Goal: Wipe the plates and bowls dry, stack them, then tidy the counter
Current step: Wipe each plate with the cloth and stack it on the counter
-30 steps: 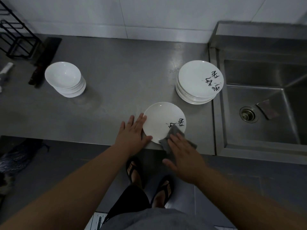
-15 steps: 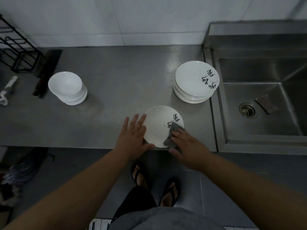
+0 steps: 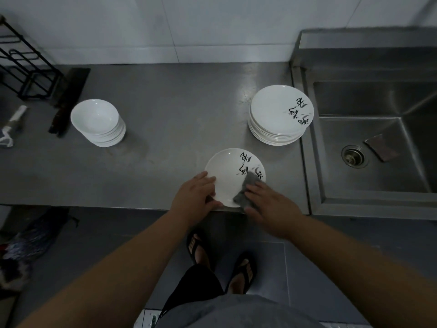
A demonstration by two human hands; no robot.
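A white plate (image 3: 230, 171) with black brush markings lies at the counter's front edge. My left hand (image 3: 194, 195) grips its left rim, fingers over the top and thumb along the near edge. My right hand (image 3: 269, 204) presses a grey cloth (image 3: 246, 190) onto the plate's near right part with fairly flat fingers. A stack of several matching plates (image 3: 279, 114) stands behind it, beside the sink. A stack of white bowls (image 3: 97, 121) sits at the counter's left.
The steel sink (image 3: 378, 185) is on the right, with a drain (image 3: 353, 156) and a dark pad (image 3: 380, 147) in it. A black wire rack (image 3: 23, 69), a cleaver (image 3: 68, 100) and a white-handled tool (image 3: 11, 124) lie at the far left.
My left hand went from lying flat beside the plate to closing on its rim. The plate turned a little, its markings now further back. My right hand kept rubbing the cloth over it.
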